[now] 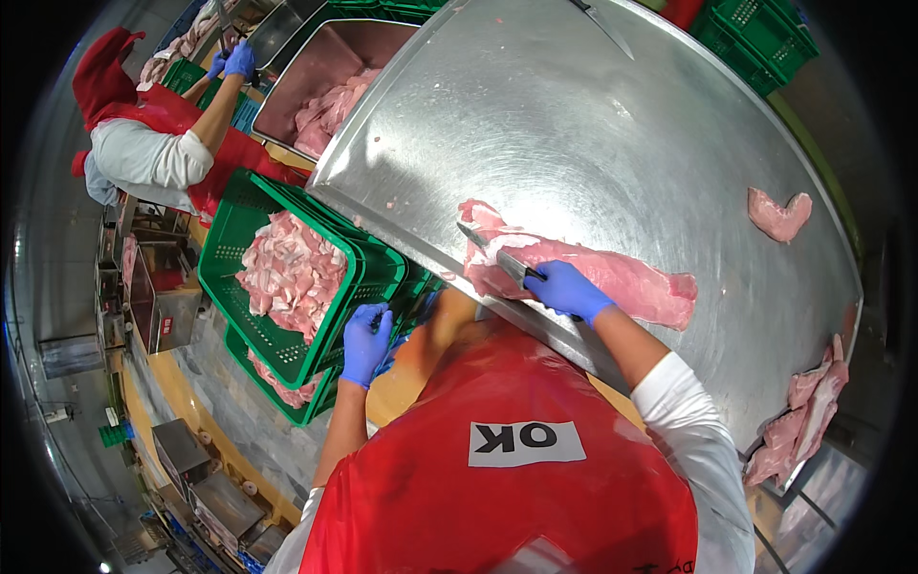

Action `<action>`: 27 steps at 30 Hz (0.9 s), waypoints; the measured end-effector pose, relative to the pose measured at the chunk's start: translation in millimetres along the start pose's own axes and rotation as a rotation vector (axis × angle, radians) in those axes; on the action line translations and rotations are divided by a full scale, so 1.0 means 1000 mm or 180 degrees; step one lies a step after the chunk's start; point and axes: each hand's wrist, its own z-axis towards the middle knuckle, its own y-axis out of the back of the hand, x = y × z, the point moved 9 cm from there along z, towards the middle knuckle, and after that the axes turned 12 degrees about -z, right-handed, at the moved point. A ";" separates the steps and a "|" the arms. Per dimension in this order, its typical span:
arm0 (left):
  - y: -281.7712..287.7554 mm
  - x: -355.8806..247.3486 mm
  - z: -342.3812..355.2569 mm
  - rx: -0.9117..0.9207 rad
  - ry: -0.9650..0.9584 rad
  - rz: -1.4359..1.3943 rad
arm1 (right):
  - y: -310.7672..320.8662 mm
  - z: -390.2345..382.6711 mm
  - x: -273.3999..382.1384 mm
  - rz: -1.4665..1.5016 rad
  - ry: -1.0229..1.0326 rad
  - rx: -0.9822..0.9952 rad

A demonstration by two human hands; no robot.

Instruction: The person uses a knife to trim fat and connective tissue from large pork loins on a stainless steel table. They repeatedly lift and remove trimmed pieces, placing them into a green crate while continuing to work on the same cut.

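Observation:
My right hand (pixel 569 290), in a blue glove, is closed around the black handle of a knife (pixel 511 265). The blade lies at the left end of a long pink piece of meat (pixel 612 273). A strip of pale meat or fat crosses the blade's middle, and the tip shows beyond it. The meat rests on a steel table (pixel 535 115) near its edge. My left hand (pixel 366 346), also gloved in blue, hangs off the table beside a green crate (pixel 225 277) of meat trimmings (pixel 292 273). Its fingers are curled in; what they hold, if anything, is hidden.
A small meat piece (pixel 779 215) and larger cuts (pixel 803 416) lie along the table's right side. Another knife (pixel 602 27) rests at the far edge. A steel bin (pixel 282 96) of meat stands far left, near a co-worker (pixel 153 153) in red apron. Green crates (pixel 751 43) stand far right.

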 end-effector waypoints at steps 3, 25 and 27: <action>-0.001 -0.008 0.004 -0.0028 -0.0133 -0.0051 | -0.004 -0.001 -0.002 -0.0359 0.0225 -0.0080; 0.028 -0.005 0.004 -0.0321 -0.0145 -0.0057 | -0.020 -0.019 0.027 -0.0166 0.0038 0.0082; 0.027 -0.019 0.010 -0.0396 -0.0228 -0.0112 | -0.012 -0.034 0.012 -0.0166 -0.0026 0.0183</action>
